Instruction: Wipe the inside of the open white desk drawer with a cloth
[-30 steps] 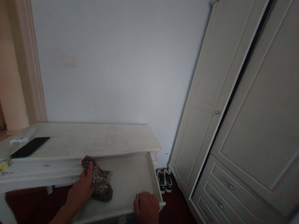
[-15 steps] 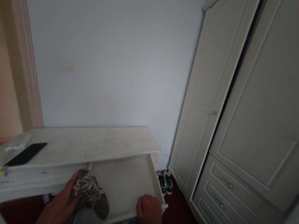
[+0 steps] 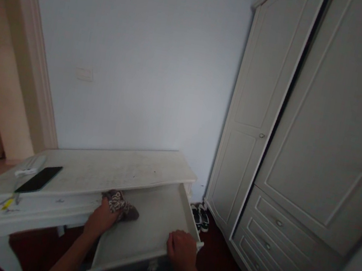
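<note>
My left hand (image 3: 101, 219) is closed around a folded pair of grey-brown socks (image 3: 117, 202) with a white pattern. It holds them at the inner left side of the pulled-out drawer (image 3: 136, 257), whose visible bottom is bare. Whether the socks touch the drawer floor I cannot tell. At the drawer's front right, my right hand (image 3: 182, 249) is closed over the front edge, its fingertips partly hidden. The drawer belongs to a white desk (image 3: 102, 166) against the wall.
On the desk's left end lie a dark tablet or phone (image 3: 40, 179), a white device (image 3: 30, 165) and a cable with a yellow tag (image 3: 7, 204). A white wardrobe (image 3: 249, 119) stands at right, with black-and-white shoes (image 3: 200, 217) on the floor beside it.
My left hand has moved forward, carrying the socks deeper over the drawer's back left part. My right hand stays at the front edge. The view has shifted slightly.
</note>
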Action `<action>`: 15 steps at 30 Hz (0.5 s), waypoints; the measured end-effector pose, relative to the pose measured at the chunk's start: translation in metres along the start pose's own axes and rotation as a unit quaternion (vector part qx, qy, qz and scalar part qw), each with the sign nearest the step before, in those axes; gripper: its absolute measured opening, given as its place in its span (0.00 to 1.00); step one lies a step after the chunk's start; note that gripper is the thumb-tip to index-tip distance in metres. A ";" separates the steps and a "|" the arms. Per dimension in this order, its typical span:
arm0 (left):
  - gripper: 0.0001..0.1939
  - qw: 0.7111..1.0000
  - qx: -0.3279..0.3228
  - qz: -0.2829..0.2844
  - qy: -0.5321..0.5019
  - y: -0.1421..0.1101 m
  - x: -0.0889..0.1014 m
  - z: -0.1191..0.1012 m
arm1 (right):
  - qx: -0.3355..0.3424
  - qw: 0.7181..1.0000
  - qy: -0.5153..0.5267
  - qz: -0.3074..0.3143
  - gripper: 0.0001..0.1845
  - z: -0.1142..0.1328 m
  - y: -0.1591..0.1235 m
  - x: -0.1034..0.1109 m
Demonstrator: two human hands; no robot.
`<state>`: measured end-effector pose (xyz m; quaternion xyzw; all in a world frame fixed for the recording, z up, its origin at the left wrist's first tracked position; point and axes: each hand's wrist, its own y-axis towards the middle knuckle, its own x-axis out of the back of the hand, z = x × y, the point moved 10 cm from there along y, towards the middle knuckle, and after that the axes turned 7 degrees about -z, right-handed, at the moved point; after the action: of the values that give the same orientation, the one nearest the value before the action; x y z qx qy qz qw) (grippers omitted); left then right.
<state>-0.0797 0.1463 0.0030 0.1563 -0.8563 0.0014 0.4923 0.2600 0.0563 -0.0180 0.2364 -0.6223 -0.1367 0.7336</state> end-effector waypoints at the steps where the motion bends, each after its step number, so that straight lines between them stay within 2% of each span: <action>1: 0.32 1.000 0.008 -0.003 0.008 -0.004 0.004 0.001 | -0.002 1.000 0.001 -0.001 0.17 0.000 0.000 0.000; 5: 0.30 1.000 -0.007 0.028 -0.007 -0.030 0.000 0.016 | 0.007 1.000 0.011 -0.011 0.17 0.002 -0.001 0.001; 10: 0.35 0.994 -0.025 0.066 -0.081 -0.083 -0.013 0.066 | 0.015 0.999 0.024 -0.021 0.18 0.004 -0.001 0.003; 13: 0.33 0.988 -0.011 0.041 -0.145 -0.110 -0.001 0.095 | 0.018 0.999 0.024 -0.023 0.18 0.004 -0.001 0.004; 15: 0.34 0.982 -0.027 0.033 -0.186 -0.123 0.012 0.100 | 0.017 0.999 0.018 -0.023 0.18 0.004 -0.001 0.003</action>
<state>-0.1365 0.0104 -0.0575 0.1122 -0.9374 -0.0346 0.3280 0.2565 0.0535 -0.0151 0.2656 -0.6058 -0.1381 0.7372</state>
